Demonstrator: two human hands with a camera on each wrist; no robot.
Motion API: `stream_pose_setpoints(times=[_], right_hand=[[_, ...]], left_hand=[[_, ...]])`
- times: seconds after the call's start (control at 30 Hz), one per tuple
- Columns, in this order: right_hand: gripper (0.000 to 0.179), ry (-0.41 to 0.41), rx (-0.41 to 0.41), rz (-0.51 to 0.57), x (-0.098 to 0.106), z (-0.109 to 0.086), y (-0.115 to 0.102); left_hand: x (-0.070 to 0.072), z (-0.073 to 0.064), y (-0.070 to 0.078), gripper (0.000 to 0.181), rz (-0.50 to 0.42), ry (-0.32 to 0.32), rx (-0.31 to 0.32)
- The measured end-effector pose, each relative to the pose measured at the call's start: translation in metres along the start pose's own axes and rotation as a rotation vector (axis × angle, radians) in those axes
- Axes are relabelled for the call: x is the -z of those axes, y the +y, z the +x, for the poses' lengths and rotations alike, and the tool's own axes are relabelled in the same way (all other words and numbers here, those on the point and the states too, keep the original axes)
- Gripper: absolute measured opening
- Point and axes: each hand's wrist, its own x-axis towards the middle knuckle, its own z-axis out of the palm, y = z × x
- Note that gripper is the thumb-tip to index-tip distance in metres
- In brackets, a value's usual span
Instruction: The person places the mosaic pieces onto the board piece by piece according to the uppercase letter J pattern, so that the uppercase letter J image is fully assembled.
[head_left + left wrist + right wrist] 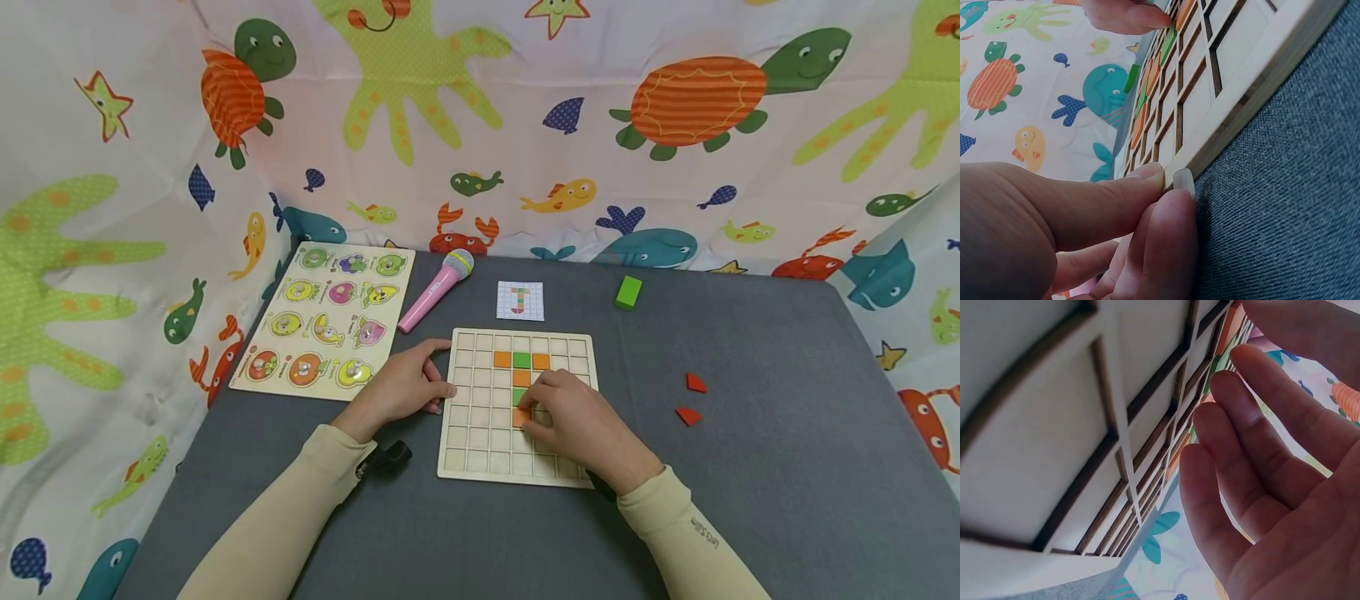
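Observation:
A wooden grid board (pixel 465 437) lies on the table, with orange and green square tiles in a T-like arrangement in its cells. At the board's left edge is my left hand (pixel 401 383); in the left wrist view its thumb (pixel 1104 203) and a fingertip (pixel 1175 219) pinch the rim. My right hand (pixel 581 421) reaches over the board, thumb and index fingertips at the lowest orange tile (pixel 519 417). Gently bent fingers (pixel 1260 419) of this hand show in the right wrist view, above the cells. Its palm hides part of the board's right side.
Behind the board lies a pattern card (pixel 531 302) with a coloured J shape. A pink toy microphone (pixel 431 297) and a fruit picture board (pixel 255 371) lie left. To the right are a green block (pixel 628 292) and two red pieces (pixel 696 382). A printed cloth (pixel 480 125) hangs behind.

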Motion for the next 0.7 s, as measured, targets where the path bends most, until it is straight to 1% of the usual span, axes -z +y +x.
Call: stream_pose_setpoints(times=[0.23, 0.43, 0.53, 0.7], right_hand=[[0.016, 0.000, -0.004, 0.008, 0.003, 0.000, 0.001], [0.017, -0.002, 0.006, 0.023, 0.009, 0.002, 0.006], [0.019, 0.010, -0.009, 0.046, 0.015, -0.001, 0.013], [0.019, 0.028, -0.085, 0.049, 0.030, -0.012, 0.038]], left_hand=[[0.001, 0.001, 0.000, 0.079, 0.006, -0.003, 0.012], [0.001, 0.002, 0.001, 0.079, 0.014, 0.007, 0.007], [0.001, 0.001, 0.001, 0.079, 0.018, 0.010, 0.006], [0.000, 0.001, 0.000, 0.079, 0.011, 0.001, 0.019]])
